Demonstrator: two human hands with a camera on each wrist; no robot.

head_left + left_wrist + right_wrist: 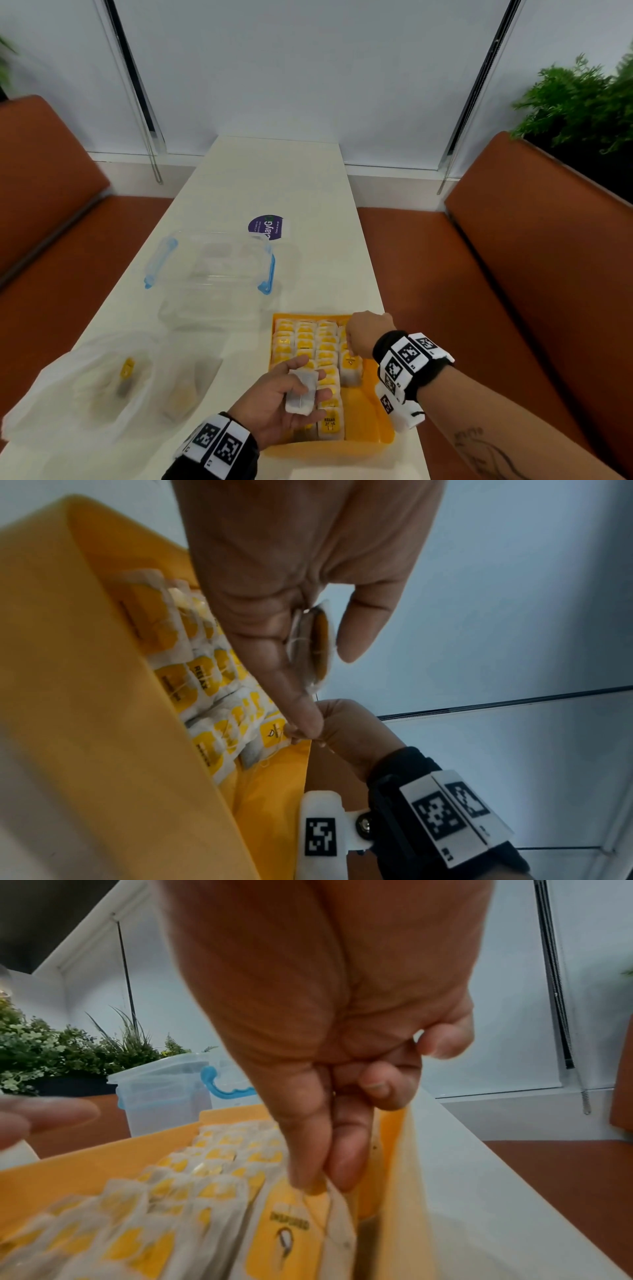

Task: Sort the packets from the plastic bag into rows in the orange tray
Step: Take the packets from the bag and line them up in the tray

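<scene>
The orange tray [371,416] sits at the table's near right, filled with rows of white and yellow packets [305,342]. My left hand [308,394] hovers over the tray's near left and grips a small stack of packets [299,406] between thumb and fingers [267,642]. My right hand [352,353] reaches down into the rightmost row. Its thumb and forefinger [318,1185] pinch the top of one packet [291,1231] next to the tray's right wall [400,1177]. The clear plastic bag [85,383] lies at the near left with a few packets [126,371] inside.
A clear box with blue handles [212,274] stands on the white table [274,178] behind the tray. A purple sticker [267,226] lies beyond it. Brown bench seats [513,274] flank the table, and a plant [579,102] is at the right.
</scene>
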